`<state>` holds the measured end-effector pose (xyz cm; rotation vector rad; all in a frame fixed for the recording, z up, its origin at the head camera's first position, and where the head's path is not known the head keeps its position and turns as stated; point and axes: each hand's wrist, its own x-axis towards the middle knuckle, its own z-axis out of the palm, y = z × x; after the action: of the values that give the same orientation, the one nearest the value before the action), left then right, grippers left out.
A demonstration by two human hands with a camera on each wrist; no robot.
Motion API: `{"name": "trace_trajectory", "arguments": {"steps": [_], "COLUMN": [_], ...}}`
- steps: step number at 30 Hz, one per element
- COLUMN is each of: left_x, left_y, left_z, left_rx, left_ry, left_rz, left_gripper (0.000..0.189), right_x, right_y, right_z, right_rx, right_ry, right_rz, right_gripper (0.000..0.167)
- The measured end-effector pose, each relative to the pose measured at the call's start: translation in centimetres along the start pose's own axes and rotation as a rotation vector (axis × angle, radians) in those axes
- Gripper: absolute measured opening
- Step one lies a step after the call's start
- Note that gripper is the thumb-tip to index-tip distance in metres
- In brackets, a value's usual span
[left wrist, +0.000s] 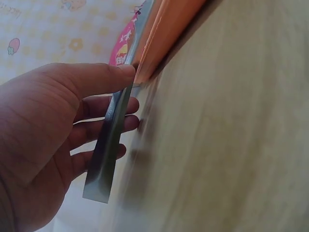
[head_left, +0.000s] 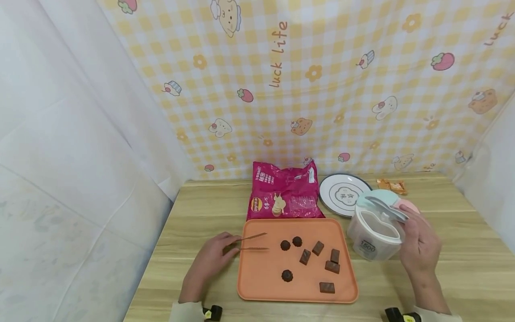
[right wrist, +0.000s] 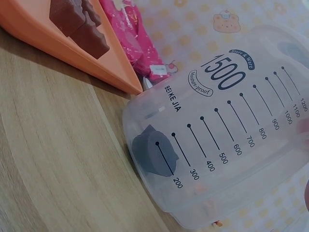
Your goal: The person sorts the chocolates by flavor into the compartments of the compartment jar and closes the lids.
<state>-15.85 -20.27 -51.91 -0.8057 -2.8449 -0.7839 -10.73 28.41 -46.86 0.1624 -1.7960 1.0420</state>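
Note:
My left hand (head_left: 213,256) pinches metal tongs (left wrist: 108,133) between thumb and fingers, and their two spread arms reach over the left rim of the orange tray (head_left: 257,286). On the tray lie three round dark chocolates (head_left: 287,275) and several brown chocolate bars (head_left: 327,287). My right hand (head_left: 420,243) grips the upper right side of a translucent plastic storage container (head_left: 372,248), by its raised grey flap (head_left: 386,209). Measuring marks and "1500" are printed on the container. Through its wall, in the right wrist view, a dark piece (right wrist: 153,152) shows near the bottom.
A magenta chip bag (head_left: 285,192) lies behind the tray. To its right is a white plate (head_left: 335,185) with a dark rim, partly hidden by the container. Small orange packets (head_left: 392,186) rest at the back of the wooden table (head_left: 161,277), before a checked cloth (head_left: 281,116).

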Motion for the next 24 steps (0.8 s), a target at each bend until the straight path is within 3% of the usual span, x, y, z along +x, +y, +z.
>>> {"name": "trace_trajectory", "arguments": {"steps": [17, 21, 24], "left_x": [-0.1, 0.1, 1.1], "left_y": [-0.1, 0.2, 1.2], "left_z": [0.1, 0.1, 0.2], "left_rx": [-0.030, -0.042, -0.040], "left_ry": [-0.008, 0.043, 0.111], "left_rz": [-0.004, 0.036, 0.102], "left_gripper": [0.037, 0.039, 0.039], "right_x": [-0.5, -0.6, -0.5], "right_y": [1.7, 1.8, 1.6], "right_z": [-0.4, -0.4, -0.4], "right_rx": [-0.015, -0.007, -0.003], "right_ry": [-0.023, -0.024, -0.023], "right_rz": [0.002, 0.011, 0.019], "right_gripper": [0.030, 0.033, 0.034]}}
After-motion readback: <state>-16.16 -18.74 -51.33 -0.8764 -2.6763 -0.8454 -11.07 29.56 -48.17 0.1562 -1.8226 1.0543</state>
